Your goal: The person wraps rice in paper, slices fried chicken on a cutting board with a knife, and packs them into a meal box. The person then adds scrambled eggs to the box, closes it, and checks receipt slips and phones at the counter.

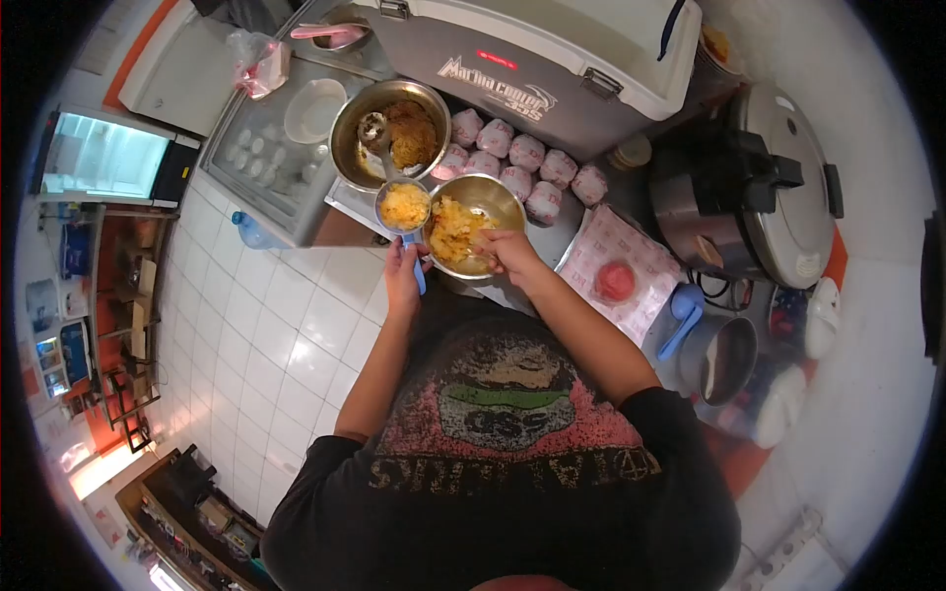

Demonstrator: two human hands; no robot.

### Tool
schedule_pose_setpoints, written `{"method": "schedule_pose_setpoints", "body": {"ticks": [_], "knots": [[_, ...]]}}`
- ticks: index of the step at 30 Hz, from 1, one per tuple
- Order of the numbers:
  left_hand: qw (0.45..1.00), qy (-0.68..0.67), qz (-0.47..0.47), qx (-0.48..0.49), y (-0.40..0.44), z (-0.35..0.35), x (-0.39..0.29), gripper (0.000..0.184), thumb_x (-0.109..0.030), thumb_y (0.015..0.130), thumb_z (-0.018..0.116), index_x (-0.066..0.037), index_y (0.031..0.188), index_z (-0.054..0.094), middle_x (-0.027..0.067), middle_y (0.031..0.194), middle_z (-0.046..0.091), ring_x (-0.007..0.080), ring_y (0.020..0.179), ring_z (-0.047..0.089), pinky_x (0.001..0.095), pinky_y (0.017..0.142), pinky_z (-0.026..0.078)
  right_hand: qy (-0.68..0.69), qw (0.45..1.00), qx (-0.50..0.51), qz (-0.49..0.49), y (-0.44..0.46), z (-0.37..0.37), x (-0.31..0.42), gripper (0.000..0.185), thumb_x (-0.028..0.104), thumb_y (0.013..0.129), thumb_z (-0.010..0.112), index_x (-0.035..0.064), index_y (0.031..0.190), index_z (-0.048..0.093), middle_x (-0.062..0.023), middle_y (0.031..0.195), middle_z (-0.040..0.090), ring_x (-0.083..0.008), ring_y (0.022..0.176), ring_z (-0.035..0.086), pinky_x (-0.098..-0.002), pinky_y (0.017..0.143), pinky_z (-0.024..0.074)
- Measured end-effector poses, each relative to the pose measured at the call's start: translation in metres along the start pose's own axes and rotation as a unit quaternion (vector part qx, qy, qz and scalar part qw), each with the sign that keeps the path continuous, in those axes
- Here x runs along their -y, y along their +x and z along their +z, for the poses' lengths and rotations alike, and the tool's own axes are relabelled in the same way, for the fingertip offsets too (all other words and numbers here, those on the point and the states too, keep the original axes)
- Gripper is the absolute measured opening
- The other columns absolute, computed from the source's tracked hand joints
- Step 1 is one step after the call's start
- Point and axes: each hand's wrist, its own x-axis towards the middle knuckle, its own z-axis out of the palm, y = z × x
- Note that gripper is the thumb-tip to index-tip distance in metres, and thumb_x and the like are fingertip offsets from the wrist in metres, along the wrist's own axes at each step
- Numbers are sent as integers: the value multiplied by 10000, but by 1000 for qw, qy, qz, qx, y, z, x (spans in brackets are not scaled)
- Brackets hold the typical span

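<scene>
Head view: a yellow-filled steel bowl [506, 200] sits before the person; places below are told from it.
Blue-handled scoop [420, 274]: just left of the steel bowl, heaped with yellow food [404, 206]; probably light and stiff, top-heavy when full, best held by the handle.
Left hand [402, 277]: fingers closed around that handle.
Right hand [511, 257]: fingers bunched inside the steel bowl's right side, at the food; whether they pinch any, I cannot tell.
Yellow food: likely soft, moist and crumbly, easily spilled; also in the steel bowl.
Steel bowl: smooth, probably slippery when greasy; the rim is the place to grip.
Larger bowl [347, 123]: one, beyond the steel bowl to the left, with brown food and one ladle [374, 129].
Wrapped bundles [527, 152]: nine, beyond the steel bowl; likely soft, to be cupped rather than squeezed.
Paper sheet [602, 241]: one spread out, right of the steel bowl.
Spare blue scoop [687, 303]: one, farther right of the steel bowl.
</scene>
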Motion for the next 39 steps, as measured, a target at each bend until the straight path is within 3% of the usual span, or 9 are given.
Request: {"method": "schedule_pose_setpoints", "body": {"ticks": [2,8,15,18,20,23,29,37,39], "knots": [[1000,-11,26,14,0,-1,1,513,-171,1001,537,10,1438,338,49,959,638,100,875,602,255,811,503,28,999,-1,-16,-8,-3,5,459,32,899,573,-20,1353,527,-100,971,707,-61,487,466,-196,399,347],[992,80,95,-6,-10,7,-1,470,-205,997,544,15,1388,405,28,897,623,82,770,543,246,616,452,-7,998,-46,-40,-47,-22,16,326,89,915,596,42,1231,659,-59,855,708,-51,458,429,-205,400,312],[946,312,85,-15,-14,22,-12,401,-184,967,564,13,1312,514,37,821,638,83,561,518,228,486,412,-26,991,-81,-107,-71,-31,19,410,68,901,602,34,1309,598,-45,875,713,-29,465,426,-187,422,295],[929,354,110,12,-7,23,4,381,-170,941,578,15,1273,552,45,785,638,85,499,505,248,426,393,-115,971,-110,-178,-71,-21,9,406,87,913,603,82,1319,607,-73,902,704,-102,550,519,-236,511,397],[941,330,-20,77,-20,45,-17,354,-176,933,576,15,1231,567,48,775,632,93,476,509,260,388,387,-346,843,-152,-382,-56,-21,-12,430,44,898,583,119,1322,607,-124,940,651,-227,729,604,-314,667,479],[932,322,-130,106,-31,66,-38,258,-181,930,542,28,1069,605,51,711,607,123,465,527,285,386,397,-413,832,-137,-344,-52,-14,-28,483,-8,863,557,137,1321,601,-162,964,575,-323,875,600,-360,793,488],[948,207,-221,95,-27,65,-41,160,-155,927,541,-10,983,575,30,675,561,118,410,463,268,339,365,-478,817,-88,-309,-66,-23,-15,519,-46,833,532,124,1319,601,-149,958,571,-317,870,605,-367,796,488],[957,222,-164,90,-14,35,-56,238,-168,948,534,8,1104,571,31,701,561,112,446,499,271,353,380,-501,820,-153,-233,-77,-33,65,335,113,856,555,119,1157,703,-209,929,680,-372,877,665,-411,774,517],[955,245,-148,74,-13,30,-59,232,-167,958,531,2,1114,561,29,700,557,108,446,500,262,362,385,-623,730,-156,-232,-23,-48,65,235,162,830,596,103,1000,747,-198,913,700,-373,845,683,-447,747,541]]}}
